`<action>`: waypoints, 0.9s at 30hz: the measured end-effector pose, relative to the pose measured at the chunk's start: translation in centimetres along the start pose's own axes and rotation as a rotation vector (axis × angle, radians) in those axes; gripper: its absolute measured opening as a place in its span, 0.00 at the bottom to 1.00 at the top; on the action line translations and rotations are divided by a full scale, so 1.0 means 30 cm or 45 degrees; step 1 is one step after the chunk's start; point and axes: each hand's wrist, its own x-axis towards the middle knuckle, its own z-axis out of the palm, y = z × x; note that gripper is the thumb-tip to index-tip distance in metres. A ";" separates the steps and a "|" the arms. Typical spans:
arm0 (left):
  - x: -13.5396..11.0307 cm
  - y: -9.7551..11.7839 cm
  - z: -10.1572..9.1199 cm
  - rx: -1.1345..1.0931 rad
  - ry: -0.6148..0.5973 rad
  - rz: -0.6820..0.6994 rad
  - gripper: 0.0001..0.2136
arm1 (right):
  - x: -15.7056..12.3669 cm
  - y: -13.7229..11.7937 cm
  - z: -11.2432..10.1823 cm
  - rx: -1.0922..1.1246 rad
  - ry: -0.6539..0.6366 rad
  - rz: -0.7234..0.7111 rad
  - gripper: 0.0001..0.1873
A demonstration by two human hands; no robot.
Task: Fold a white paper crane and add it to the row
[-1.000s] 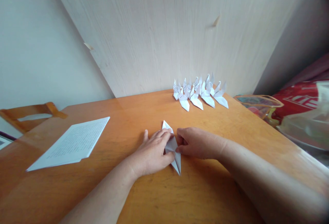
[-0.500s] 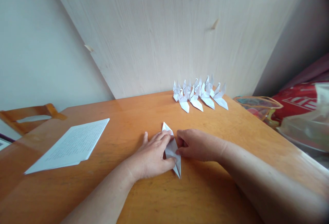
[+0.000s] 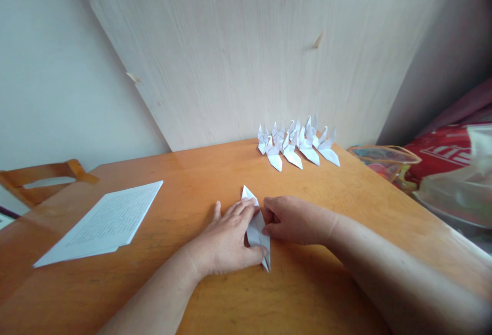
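Observation:
A narrow folded white paper shape lies flat on the orange wooden table, pointed at both ends. My left hand rests on its left side, fingers pressed down along the fold and thumb near its lower tip. My right hand sits at its right edge with fingers curled, pinching the paper's side flap. Several finished white paper cranes stand in a cluster at the table's far edge, against the wall.
Printed white sheets lie on the table at the left. A wooden chair back shows beyond the left edge. Red and clear plastic bags sit off the right edge. A pale wood-grain panel rises behind the table.
Both hands stay on the folded paper with only slight finger shifts. The whole scene has slid a little lower as my head tilted.

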 end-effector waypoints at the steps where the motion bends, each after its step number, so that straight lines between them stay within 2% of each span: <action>1: 0.000 0.000 0.001 0.000 -0.004 -0.001 0.36 | -0.001 -0.001 -0.002 0.002 -0.001 -0.004 0.03; 27: -0.008 0.000 0.003 0.060 -0.112 0.016 0.50 | 0.000 -0.003 -0.005 -0.031 -0.017 -0.034 0.04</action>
